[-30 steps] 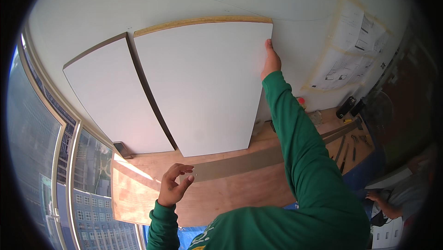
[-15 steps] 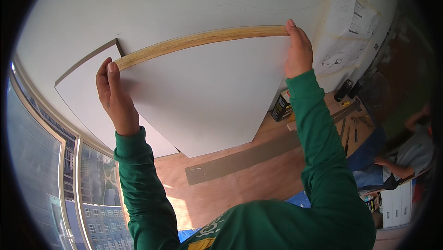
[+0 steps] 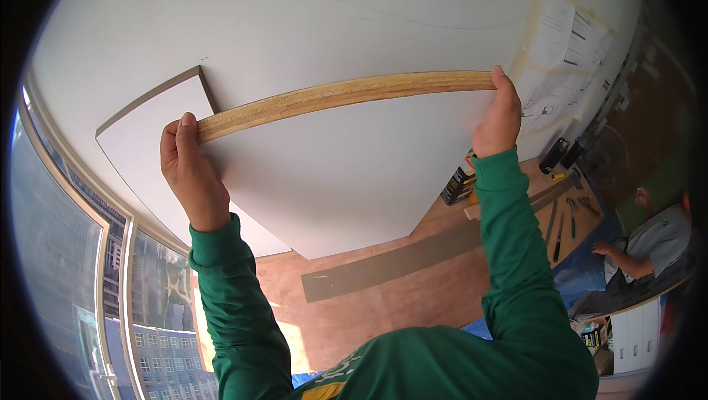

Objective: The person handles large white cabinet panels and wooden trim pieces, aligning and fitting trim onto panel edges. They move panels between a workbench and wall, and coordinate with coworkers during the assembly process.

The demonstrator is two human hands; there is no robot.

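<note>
Hands hold a big white board (image 3: 346,178) up by its top edge. That top edge is bare wood, light brown, and it runs long from side to side, a little higher on the right. The left hand (image 3: 190,175) is closed over the left end of the edge, with the fingers curled round the corner. The right hand (image 3: 498,116) is closed over the right end, fingers on top and thumb in front. Each hand has one end, so the board hangs between the two green sleeves and neither hand is nearer the middle.

The board's flat face looks at the person, and its bottom corner points down at the wooden floor (image 3: 383,311). A second white board (image 3: 155,142) leans on the white wall (image 3: 295,23) just behind it, to the left. A grey strip (image 3: 391,263) lies on the floor below. Tools (image 3: 560,215) lie near another person (image 3: 649,245) sitting at the right.
</note>
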